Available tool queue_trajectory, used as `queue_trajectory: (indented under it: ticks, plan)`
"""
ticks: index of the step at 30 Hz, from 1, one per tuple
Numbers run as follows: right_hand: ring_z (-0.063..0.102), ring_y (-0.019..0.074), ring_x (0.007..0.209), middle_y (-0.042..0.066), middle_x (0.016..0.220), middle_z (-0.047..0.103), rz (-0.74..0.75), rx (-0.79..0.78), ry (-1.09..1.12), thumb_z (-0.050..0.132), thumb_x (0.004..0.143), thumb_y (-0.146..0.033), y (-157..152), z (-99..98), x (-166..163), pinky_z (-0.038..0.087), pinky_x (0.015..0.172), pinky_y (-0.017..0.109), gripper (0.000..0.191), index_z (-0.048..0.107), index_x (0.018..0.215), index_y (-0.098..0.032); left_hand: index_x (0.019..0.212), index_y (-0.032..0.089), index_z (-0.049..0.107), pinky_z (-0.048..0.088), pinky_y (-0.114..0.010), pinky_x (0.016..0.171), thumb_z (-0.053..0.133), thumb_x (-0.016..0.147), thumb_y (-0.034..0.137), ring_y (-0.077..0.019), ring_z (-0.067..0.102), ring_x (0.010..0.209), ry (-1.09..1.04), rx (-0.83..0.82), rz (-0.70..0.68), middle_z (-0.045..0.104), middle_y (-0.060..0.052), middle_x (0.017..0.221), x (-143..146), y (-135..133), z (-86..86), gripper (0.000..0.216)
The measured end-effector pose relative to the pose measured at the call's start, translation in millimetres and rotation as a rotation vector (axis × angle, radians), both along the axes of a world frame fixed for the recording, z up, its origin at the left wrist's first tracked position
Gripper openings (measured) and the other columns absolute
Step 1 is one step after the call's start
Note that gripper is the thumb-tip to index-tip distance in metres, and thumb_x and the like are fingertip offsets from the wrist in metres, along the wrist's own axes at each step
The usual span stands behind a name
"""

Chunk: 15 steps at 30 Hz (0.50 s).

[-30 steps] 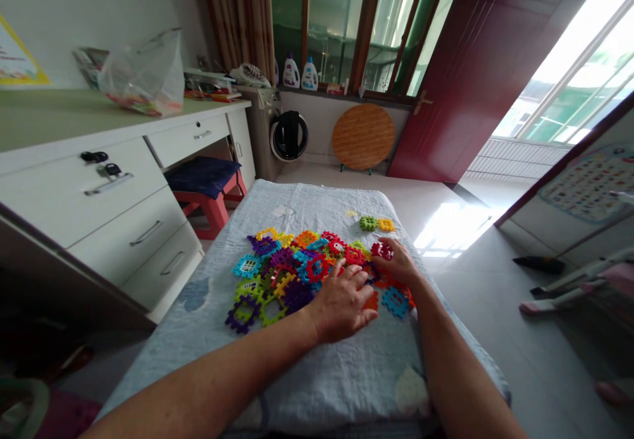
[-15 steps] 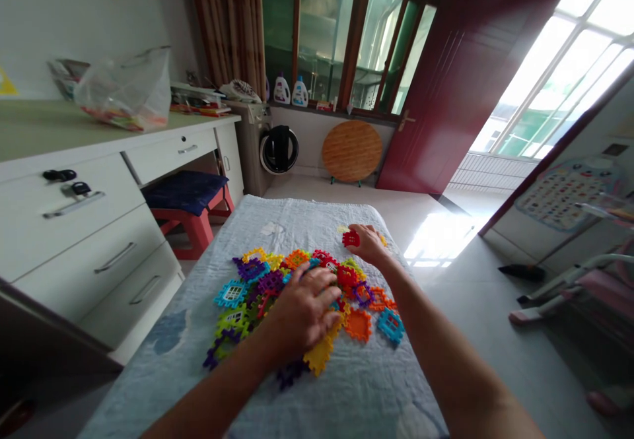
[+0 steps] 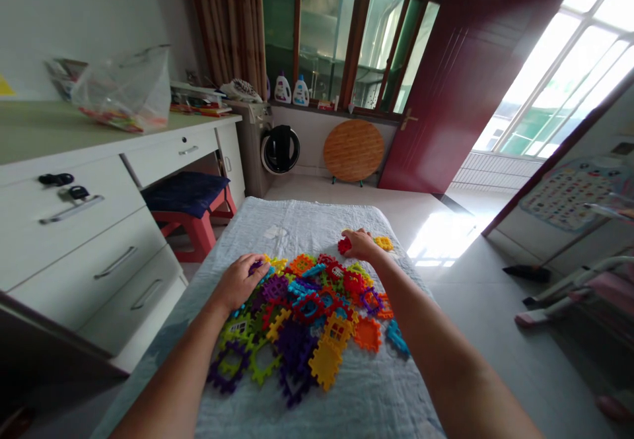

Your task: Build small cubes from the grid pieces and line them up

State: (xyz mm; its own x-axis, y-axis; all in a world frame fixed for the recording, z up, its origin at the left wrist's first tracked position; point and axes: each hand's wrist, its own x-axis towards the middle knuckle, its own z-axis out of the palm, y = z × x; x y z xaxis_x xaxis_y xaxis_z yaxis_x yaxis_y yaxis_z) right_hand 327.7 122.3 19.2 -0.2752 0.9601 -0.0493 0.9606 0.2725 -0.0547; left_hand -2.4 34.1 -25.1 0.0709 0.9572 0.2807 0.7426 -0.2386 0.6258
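Observation:
A pile of interlocking plastic building tiles (image 3: 327, 348) in several colours lies on the cloth-covered table (image 3: 282, 218). My left hand (image 3: 240, 285) is at the pile's far left edge, its thumb and fingers closed about a purple building tile (image 3: 255, 267) that shows between them. Beyond the pile on the right, my right hand (image 3: 361, 245) grips a red building tile (image 3: 344, 246), partly covered by the fingers. A yellow tile (image 3: 384, 243) lies just right of that hand. Closer to my right forearm is a blue tile (image 3: 397, 338).
At the left stands a white desk (image 3: 74, 228) with drawers and a plastic bag (image 3: 126, 92) on top. A red stool (image 3: 198, 218) with a dark cushion is tucked beside it. Past the table are a washing machine (image 3: 255, 142) and a round wooden board (image 3: 353, 151).
My left hand has moved left and away from the middle of the pile to the purple tile, uncovering the central tiles. My right hand has shifted slightly left with the red tile.

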Motion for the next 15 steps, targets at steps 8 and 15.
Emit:
queue_trajectory:
  ticks: [8,15]
  plan:
    - [0.049,0.0305,0.106,0.008,0.103,0.066,0.043,-0.012,-0.021,0.067,0.064,-0.028,3.6,0.2,-3.9,0.034,0.081,0.033,0.057,0.055,0.12,-0.023,0.098,0.019,0.063,0.045,-0.035,0.094,0.046,0.083,0.052,-0.0224,0.06,0.101,0.009,0.038,-0.032,0.065,-0.006,0.105,3.2,-4.4,5.2,0.04]
    - [0.048,0.0303,0.108,0.007,0.107,0.065,0.06,-0.01,-0.012,0.067,0.064,-0.027,4.7,-2.2,-5.9,0.034,0.083,0.034,0.067,0.049,0.128,-0.024,0.099,0.019,0.062,0.045,-0.035,0.094,0.044,0.085,0.052,-0.022,0.059,0.103,-0.009,0.013,-0.026,0.065,-0.007,0.106,3.0,-6.8,7.4,0.04]
